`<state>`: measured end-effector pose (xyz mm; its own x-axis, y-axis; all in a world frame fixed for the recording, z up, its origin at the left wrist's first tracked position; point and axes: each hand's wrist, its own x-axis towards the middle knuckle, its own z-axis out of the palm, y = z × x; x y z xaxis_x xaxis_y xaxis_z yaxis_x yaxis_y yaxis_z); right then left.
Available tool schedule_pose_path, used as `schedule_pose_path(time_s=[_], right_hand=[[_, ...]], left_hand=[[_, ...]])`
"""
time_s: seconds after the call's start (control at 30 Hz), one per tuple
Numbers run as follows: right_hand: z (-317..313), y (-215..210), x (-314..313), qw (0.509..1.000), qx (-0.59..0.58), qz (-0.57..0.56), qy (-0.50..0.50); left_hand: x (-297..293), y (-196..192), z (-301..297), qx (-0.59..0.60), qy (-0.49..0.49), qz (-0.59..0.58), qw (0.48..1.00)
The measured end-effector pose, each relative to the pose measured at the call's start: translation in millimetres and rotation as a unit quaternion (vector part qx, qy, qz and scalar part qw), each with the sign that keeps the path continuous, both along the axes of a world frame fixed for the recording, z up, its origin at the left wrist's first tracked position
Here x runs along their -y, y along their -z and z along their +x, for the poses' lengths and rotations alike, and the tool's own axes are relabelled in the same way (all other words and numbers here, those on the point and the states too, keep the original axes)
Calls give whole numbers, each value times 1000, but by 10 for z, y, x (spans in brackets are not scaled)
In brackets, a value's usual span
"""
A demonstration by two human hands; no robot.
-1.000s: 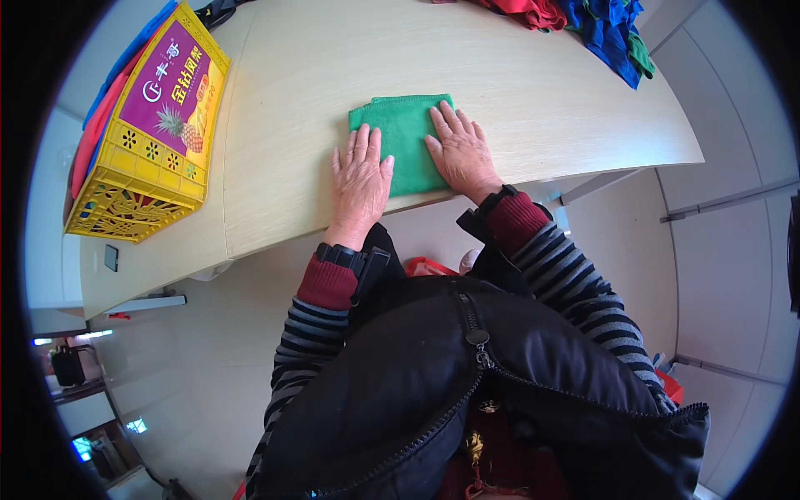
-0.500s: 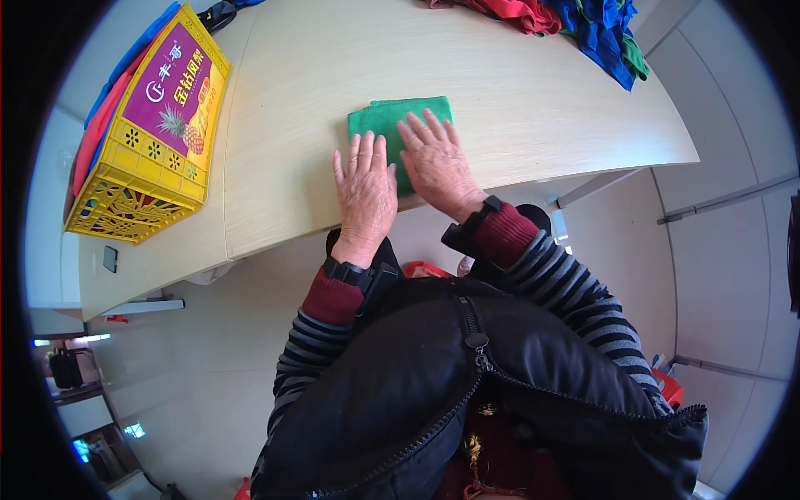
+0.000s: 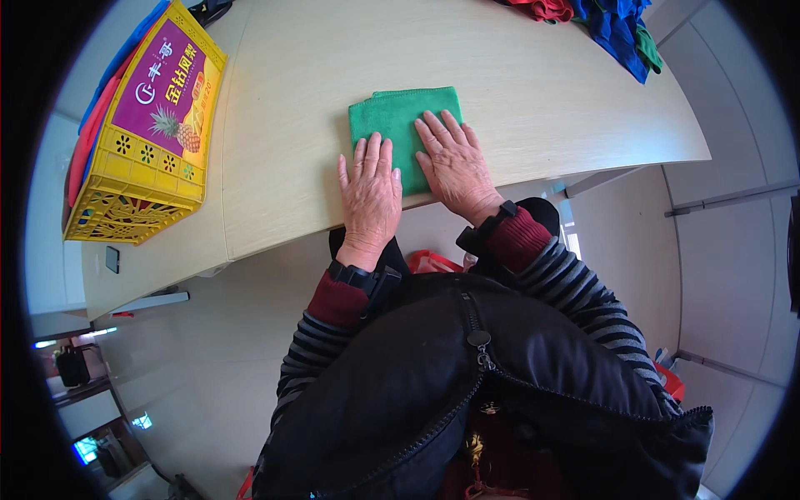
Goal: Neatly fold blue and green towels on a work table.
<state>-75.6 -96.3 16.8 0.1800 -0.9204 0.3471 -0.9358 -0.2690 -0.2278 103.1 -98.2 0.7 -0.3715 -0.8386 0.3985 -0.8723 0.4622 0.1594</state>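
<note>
A folded green cloth (image 3: 400,117) lies flat near the front edge of the pale wooden table (image 3: 317,58). My left hand (image 3: 371,196) rests palm down, its fingertips on the cloth's left part and its fingers stretched out. On the cloth's right side lies my right hand (image 3: 458,171), also flat with fingers extended. Neither hand grips anything. Parts of the cloth's side edges are covered by my fingers and palms.
A yellow plastic crate (image 3: 158,125) with a purple printed panel and cloths inside stands at the left. Red cloths (image 3: 546,8) and blue cloths (image 3: 617,37) are heaped at the far right. A phone-like dark object (image 3: 112,260) lies at the table's left end.
My right hand has shifted slightly right and down, toward the cloth's right edge. More of the cloth's middle shows between the hands. The view has moved a little.
</note>
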Motion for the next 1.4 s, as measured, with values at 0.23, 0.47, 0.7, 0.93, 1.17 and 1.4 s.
schedule_pose_path(time_s=[0.23, 0.47, 0.7, 0.93, 1.17, 1.4], right_hand=[[-155, 22, -59, 999, 10, 17, 39], [-327, 44, -65, 997, 26, 19, 68], [-337, -159, 103, 996, -56, -41, 50], [-15, -72, 293, 999, -34, 5, -33], [4, 59, 364, 999, -25, 22, -28], [4, 53, 360, 1000, -18, 8, -12]], left_hand=[[-17, 7, 21, 2, -6, -8, 1000], [-49, -15, 40, -2, -10, -23, 1000], [41, -206, 28, 21, 0, -7, 1000], [392, -182, -159, -3, 34, 9, 999], [479, -23, -87, -20, 32, 30, 999], [407, -103, -62, 7, 27, 23, 999]])
